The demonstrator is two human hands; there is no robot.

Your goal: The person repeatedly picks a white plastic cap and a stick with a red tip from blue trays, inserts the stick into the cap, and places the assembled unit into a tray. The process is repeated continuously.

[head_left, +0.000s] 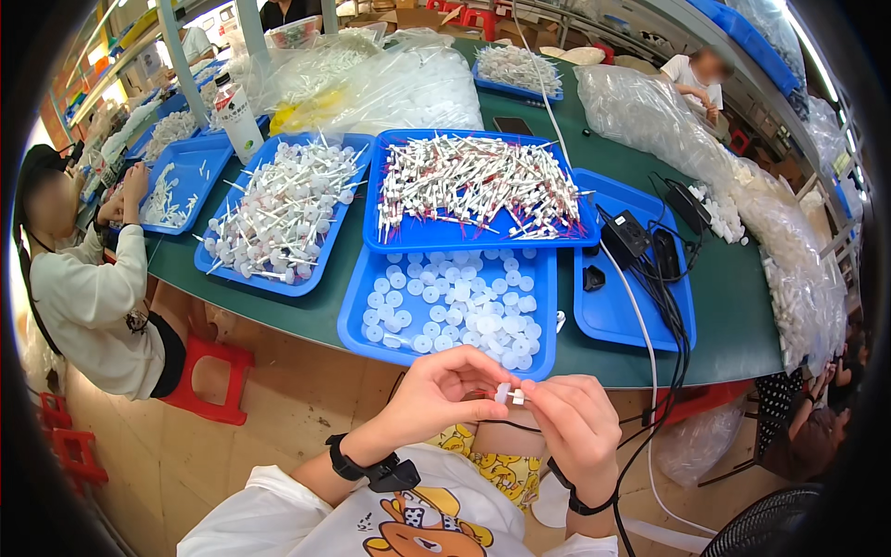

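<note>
My left hand pinches a small translucent white disc between thumb and fingers. Against it, my right hand grips a small white plastic piece whose far end is hidden by the fingers. The two parts touch or nearly touch, just past the table's front edge. Beyond them, a blue tray holds loose translucent discs. Overlapping its far side is another blue tray heaped with thin white sticks with red wires. To the left, one more tray carries discs on white sticks.
At right, a blue tray holds black power adapters and cables that hang over the green table's edge. A bottle and plastic bags stand behind. A person works at left beside a red stool.
</note>
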